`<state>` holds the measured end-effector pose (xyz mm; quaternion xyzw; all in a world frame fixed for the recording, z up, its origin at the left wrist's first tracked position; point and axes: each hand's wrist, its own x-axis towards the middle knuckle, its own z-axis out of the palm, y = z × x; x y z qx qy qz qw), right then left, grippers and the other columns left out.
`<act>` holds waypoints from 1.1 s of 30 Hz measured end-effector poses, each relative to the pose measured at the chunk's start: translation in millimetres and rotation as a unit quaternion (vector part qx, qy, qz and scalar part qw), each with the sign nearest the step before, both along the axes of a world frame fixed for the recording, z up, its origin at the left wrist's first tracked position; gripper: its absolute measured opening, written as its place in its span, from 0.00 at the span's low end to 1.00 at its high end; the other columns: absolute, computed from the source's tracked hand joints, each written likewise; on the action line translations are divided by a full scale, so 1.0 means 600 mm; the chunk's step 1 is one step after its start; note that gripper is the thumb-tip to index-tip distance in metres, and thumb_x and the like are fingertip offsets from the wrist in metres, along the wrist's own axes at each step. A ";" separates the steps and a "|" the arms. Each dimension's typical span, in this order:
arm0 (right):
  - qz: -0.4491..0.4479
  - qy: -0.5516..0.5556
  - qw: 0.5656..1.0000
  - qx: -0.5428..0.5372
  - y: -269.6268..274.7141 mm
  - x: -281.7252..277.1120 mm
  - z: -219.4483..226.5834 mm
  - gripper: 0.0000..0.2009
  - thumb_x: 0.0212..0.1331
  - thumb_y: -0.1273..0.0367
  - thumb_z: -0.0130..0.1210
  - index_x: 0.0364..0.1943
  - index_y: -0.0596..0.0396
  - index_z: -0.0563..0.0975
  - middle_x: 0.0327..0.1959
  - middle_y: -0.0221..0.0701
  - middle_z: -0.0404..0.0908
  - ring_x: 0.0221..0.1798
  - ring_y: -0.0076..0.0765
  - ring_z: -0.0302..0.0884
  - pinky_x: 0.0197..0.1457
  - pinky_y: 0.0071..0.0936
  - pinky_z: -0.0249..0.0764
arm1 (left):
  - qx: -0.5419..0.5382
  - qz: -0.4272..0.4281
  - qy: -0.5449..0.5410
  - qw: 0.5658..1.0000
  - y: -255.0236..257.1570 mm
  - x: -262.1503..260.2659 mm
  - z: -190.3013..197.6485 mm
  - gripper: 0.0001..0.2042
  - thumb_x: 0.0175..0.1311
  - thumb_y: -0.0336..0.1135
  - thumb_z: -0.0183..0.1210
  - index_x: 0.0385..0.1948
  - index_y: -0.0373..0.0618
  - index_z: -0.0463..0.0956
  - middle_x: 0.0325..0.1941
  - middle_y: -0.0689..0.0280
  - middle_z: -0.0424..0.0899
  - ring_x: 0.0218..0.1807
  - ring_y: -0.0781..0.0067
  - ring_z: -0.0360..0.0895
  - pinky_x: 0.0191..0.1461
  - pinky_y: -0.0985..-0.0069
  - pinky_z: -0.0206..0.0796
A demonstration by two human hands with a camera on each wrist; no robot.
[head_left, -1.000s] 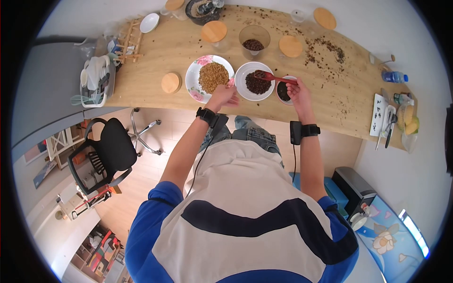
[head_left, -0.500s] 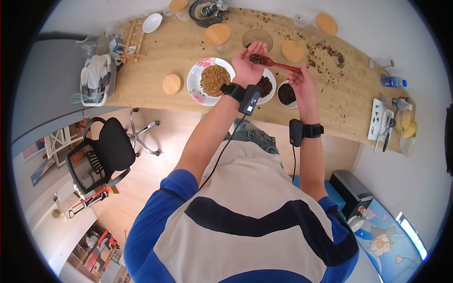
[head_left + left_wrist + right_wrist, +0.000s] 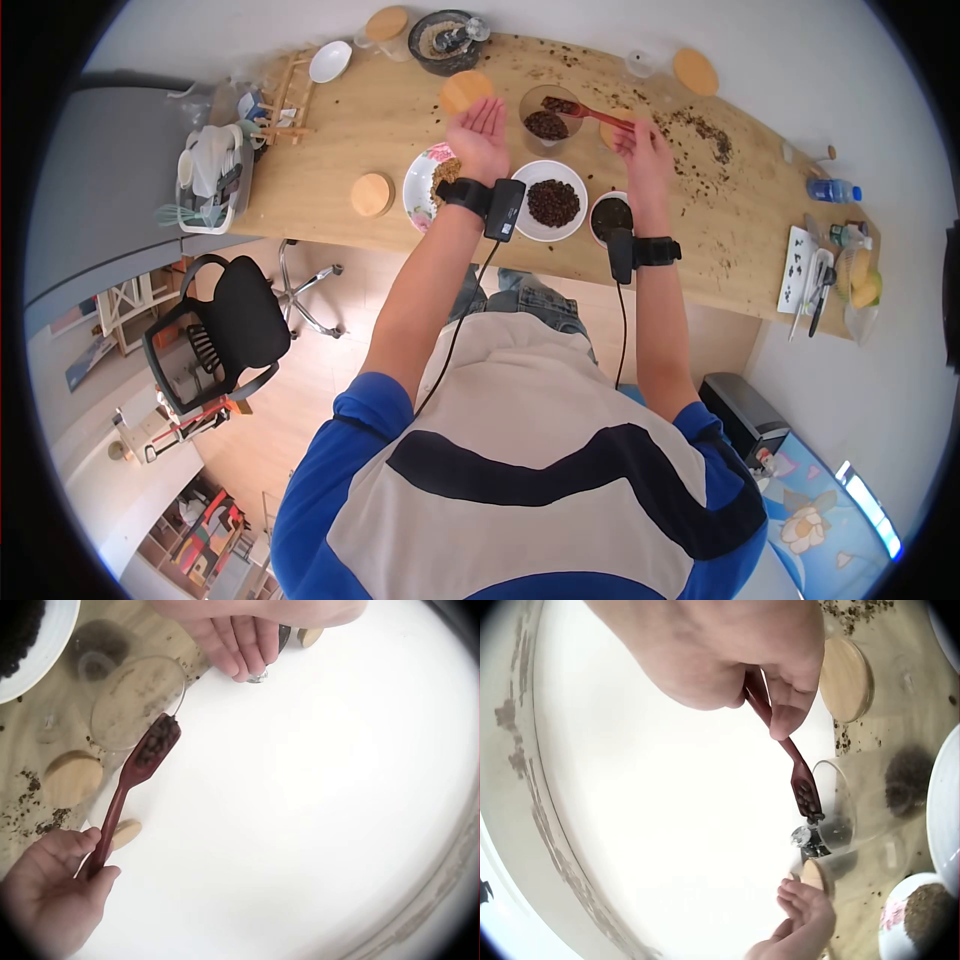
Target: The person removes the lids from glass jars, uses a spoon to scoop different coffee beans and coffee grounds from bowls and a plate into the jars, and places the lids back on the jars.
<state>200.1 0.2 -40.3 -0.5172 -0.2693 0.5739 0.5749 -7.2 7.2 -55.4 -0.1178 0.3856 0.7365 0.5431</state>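
A dark red long-handled scoop (image 3: pixel 126 780), loaded with dark brown beans (image 3: pixel 154 742), points leftward in the upper middle of the head frame, its filled end at the mouth of a clear glass jar (image 3: pixel 870 787). The right hand (image 3: pixel 648 165) pinches its handle between thumb and fingers. The left hand (image 3: pixel 480 145) is palm up, fingers extended, holding nothing. Similar beans lie in the jar and in a round white bowl (image 3: pixel 552 232) at centre; golden-brown grain (image 3: pixel 440 185) fills a white floral plate (image 3: pixel 416 188) to its left.
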 end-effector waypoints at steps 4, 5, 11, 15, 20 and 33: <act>0.081 -0.257 0.960 0.074 -0.001 -0.016 -0.009 0.12 0.63 0.64 0.48 0.41 0.60 0.73 0.29 0.31 0.77 0.29 0.22 0.74 0.33 0.19 0.71 | -0.030 -0.032 0.011 0.999 -0.027 -0.031 -0.020 0.15 0.61 0.35 0.38 0.37 0.30 0.69 0.41 0.52 0.74 0.47 0.58 0.73 0.54 0.68 0.68; 0.083 -0.255 0.961 0.075 -0.004 -0.019 -0.006 0.12 0.63 0.64 0.48 0.41 0.60 0.73 0.29 0.31 0.77 0.29 0.22 0.74 0.33 0.19 0.71 | -0.039 -0.057 0.007 0.998 -0.038 -0.037 -0.022 0.12 0.61 0.35 0.41 0.33 0.34 0.69 0.37 0.57 0.74 0.40 0.63 0.73 0.47 0.72 0.69; 0.009 -0.243 0.963 0.113 -0.054 0.002 0.010 0.12 0.64 0.64 0.46 0.41 0.59 0.73 0.31 0.29 0.77 0.28 0.20 0.72 0.32 0.17 0.69 | -0.109 -0.283 0.067 0.950 -0.107 -0.077 -0.066 0.10 0.61 0.37 0.45 0.29 0.39 0.71 0.29 0.63 0.75 0.30 0.73 0.72 0.35 0.79 0.67; -0.013 -0.233 0.967 0.098 -0.099 0.047 0.007 0.12 0.64 0.64 0.46 0.40 0.59 0.74 0.31 0.28 0.77 0.28 0.19 0.72 0.31 0.17 0.68 | -0.162 -0.468 0.144 0.857 -0.144 -0.081 -0.067 0.10 0.59 0.37 0.50 0.24 0.40 0.73 0.21 0.66 0.76 0.21 0.78 0.72 0.25 0.83 0.65; 0.100 -0.379 0.918 0.055 -0.138 0.016 0.008 0.10 0.62 0.66 0.48 0.38 0.57 0.76 0.30 0.31 0.78 0.29 0.23 0.74 0.31 0.21 0.69 | -0.202 -0.592 0.214 0.750 -0.165 -0.071 -0.095 0.12 0.57 0.40 0.54 0.25 0.38 0.75 0.22 0.64 0.78 0.20 0.78 0.74 0.22 0.85 0.65; 0.142 -0.504 0.846 0.099 -0.191 -0.047 -0.024 0.07 0.57 0.68 0.52 0.38 0.53 0.76 0.32 0.34 0.77 0.32 0.41 0.76 0.34 0.30 0.71 | -0.120 -0.661 0.128 0.730 -0.194 -0.030 -0.161 0.17 0.57 0.34 0.52 0.42 0.28 0.65 0.36 0.47 0.75 0.34 0.56 0.79 0.40 0.67 0.75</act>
